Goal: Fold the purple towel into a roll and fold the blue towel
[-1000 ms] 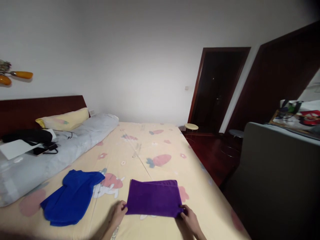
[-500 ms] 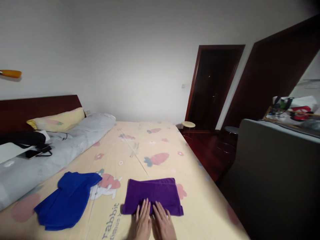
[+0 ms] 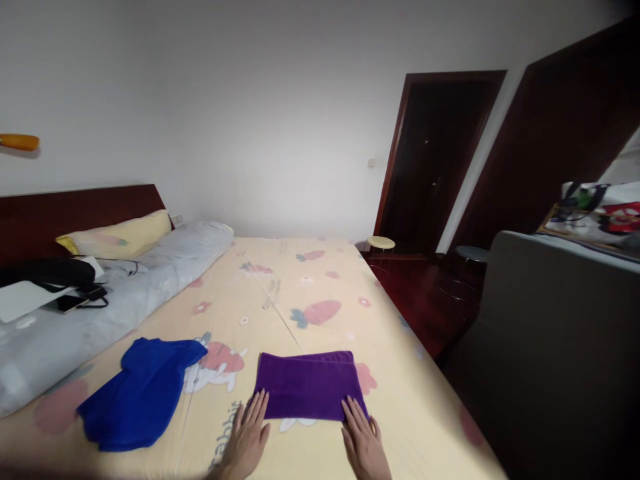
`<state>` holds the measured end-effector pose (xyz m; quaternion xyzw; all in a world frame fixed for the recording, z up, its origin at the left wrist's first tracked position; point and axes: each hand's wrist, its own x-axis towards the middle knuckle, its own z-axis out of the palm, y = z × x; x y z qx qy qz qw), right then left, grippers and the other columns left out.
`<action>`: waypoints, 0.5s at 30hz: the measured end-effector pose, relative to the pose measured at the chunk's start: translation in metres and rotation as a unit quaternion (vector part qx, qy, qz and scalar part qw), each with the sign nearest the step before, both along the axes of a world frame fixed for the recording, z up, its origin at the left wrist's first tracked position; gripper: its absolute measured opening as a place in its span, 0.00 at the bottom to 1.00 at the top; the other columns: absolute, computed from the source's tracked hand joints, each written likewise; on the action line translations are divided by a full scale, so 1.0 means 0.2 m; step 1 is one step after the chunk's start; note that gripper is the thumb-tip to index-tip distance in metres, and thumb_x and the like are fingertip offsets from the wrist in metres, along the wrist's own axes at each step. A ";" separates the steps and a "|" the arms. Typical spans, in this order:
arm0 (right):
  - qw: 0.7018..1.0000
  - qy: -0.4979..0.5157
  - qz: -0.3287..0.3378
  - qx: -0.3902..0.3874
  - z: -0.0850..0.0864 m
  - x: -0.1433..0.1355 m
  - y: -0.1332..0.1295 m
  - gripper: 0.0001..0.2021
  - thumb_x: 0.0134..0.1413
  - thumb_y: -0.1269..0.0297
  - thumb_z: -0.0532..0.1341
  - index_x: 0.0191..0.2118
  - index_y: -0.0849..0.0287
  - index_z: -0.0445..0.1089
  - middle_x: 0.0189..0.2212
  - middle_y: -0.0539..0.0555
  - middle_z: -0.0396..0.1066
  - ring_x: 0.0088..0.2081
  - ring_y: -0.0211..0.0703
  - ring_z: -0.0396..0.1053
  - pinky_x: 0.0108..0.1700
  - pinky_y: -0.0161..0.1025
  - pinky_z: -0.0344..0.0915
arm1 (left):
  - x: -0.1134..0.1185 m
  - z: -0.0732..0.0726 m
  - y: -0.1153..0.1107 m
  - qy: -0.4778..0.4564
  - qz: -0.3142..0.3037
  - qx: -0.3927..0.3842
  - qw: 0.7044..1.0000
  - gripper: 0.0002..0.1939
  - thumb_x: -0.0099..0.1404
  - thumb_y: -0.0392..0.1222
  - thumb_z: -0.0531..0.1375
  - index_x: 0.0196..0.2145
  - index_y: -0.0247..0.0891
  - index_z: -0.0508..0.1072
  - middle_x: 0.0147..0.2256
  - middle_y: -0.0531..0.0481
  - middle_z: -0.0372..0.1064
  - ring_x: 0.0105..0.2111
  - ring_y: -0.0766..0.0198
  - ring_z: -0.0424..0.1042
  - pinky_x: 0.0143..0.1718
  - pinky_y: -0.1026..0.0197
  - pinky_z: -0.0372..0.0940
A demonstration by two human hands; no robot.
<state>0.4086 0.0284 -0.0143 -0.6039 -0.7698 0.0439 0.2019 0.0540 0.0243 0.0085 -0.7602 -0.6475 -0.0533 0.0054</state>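
Observation:
A folded purple cloth (image 3: 307, 387) lies flat on the bed in front of me, its near edge fairly straight. At its near left corner rests my left hand (image 3: 249, 430), fingers stretched out and fingertips on the fabric. My right hand (image 3: 364, 437) lies at the near right corner, open, with its fingers on the cloth. Off to the left, a blue cloth (image 3: 143, 393) is spread loosely and unevenly on the sheet, touched by neither hand.
The bed's patterned sheet (image 3: 270, 273) stretches to the far wall. A grey quilt (image 3: 150, 273), a pillow (image 3: 120, 235) and a phone (image 3: 71, 303) are at left. A stool (image 3: 381, 243) stands beyond the right edge, near a dark panel (image 3: 545, 347).
My hands have moved apart, from the middle of the purple cloth's near edge out to its two near corners. That edge now looks flatter. The view has shifted slightly.

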 end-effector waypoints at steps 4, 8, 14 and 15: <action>1.000 0.014 -0.015 -0.017 0.02 -0.03 0.04 0.24 0.64 0.60 0.44 0.65 0.44 0.51 0.65 0.53 0.55 0.65 0.49 0.54 0.61 0.60 0.54 | 0.04 0.02 0.02 0.007 0.026 -0.013 1.000 0.32 0.66 0.35 0.42 0.65 0.50 0.39 0.68 0.55 0.43 0.67 0.60 0.47 0.66 0.41 0.44; 0.998 0.007 -0.016 -0.053 0.15 -0.02 0.09 0.25 0.59 0.67 0.48 0.61 0.47 0.60 0.61 0.53 0.63 0.62 0.51 0.60 0.60 0.59 0.54 | 0.02 0.01 0.07 0.031 0.023 -0.011 0.999 0.35 0.62 0.28 0.42 0.65 0.49 0.49 0.67 0.52 0.49 0.66 0.59 0.50 0.64 0.41 0.48; 0.998 0.019 0.009 -0.064 0.28 -0.01 0.09 0.21 0.56 0.66 0.50 0.54 0.51 0.68 0.55 0.56 0.71 0.57 0.51 0.65 0.60 0.56 0.50 | -0.03 0.00 0.08 0.047 0.010 0.034 0.998 0.34 0.59 0.25 0.46 0.59 0.51 0.64 0.57 0.49 0.69 0.57 0.57 0.65 0.60 0.47 0.58; 0.998 0.025 0.018 -0.058 0.28 -0.01 0.07 0.20 0.57 0.65 0.50 0.54 0.51 0.68 0.54 0.56 0.71 0.56 0.51 0.66 0.60 0.55 0.50 | -0.05 -0.01 0.06 0.041 0.000 0.041 0.998 0.33 0.59 0.26 0.47 0.58 0.51 0.66 0.55 0.50 0.70 0.56 0.57 0.67 0.59 0.48 0.59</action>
